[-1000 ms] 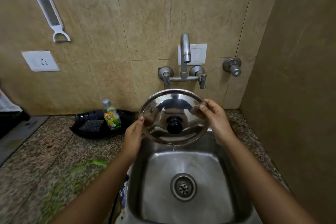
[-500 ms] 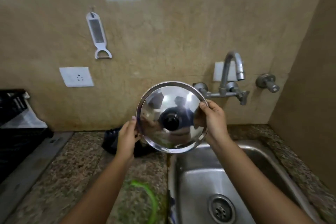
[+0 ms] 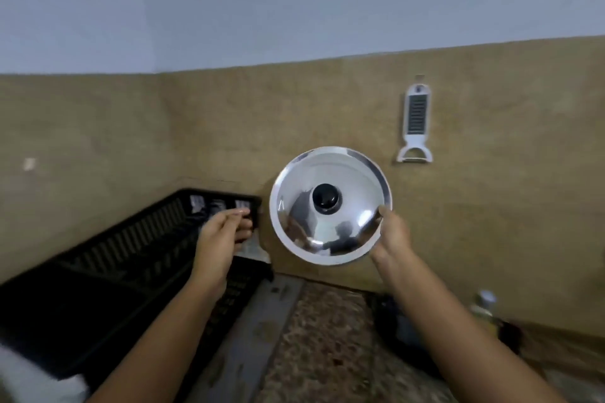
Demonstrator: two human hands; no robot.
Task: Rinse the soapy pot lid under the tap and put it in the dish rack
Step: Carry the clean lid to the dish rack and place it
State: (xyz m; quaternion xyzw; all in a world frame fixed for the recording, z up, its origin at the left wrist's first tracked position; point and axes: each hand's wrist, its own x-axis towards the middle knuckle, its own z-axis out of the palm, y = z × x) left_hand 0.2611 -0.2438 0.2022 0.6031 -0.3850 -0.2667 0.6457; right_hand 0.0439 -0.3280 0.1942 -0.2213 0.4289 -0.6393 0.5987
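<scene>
1. The pot lid [image 3: 330, 206] sits at the centre of the frame, held up on edge in front of the tiled wall, its domed polished face and black knob [image 3: 326, 199] turned toward the camera.
2. The right hand [image 3: 391, 234] pinches the lid's rim at its lower right, thumb on the near face and fingers hidden behind; it alone carries the lid.
3. The left hand [image 3: 224, 232] is free, loosely half-curled with nothing in it, hovering left of the lid and over the far end of the dish rack [image 3: 131, 255].
4. The rack, black and slotted, fills the lower left of the frame; the lid is beside it, not yet over or in it.
5. Judged by its look, the lid is thin stiff steel, light enough for one hand, but wet and smooth (so likely slippery at the rim).
6. The knob would give a surer hold than the edge pinch; a second hand on the opposite rim would steady it while lowering it between the rack's slots.
7. A peeler [image 3: 415, 124] hangs on the wall at upper right, well apart from the lid.
</scene>
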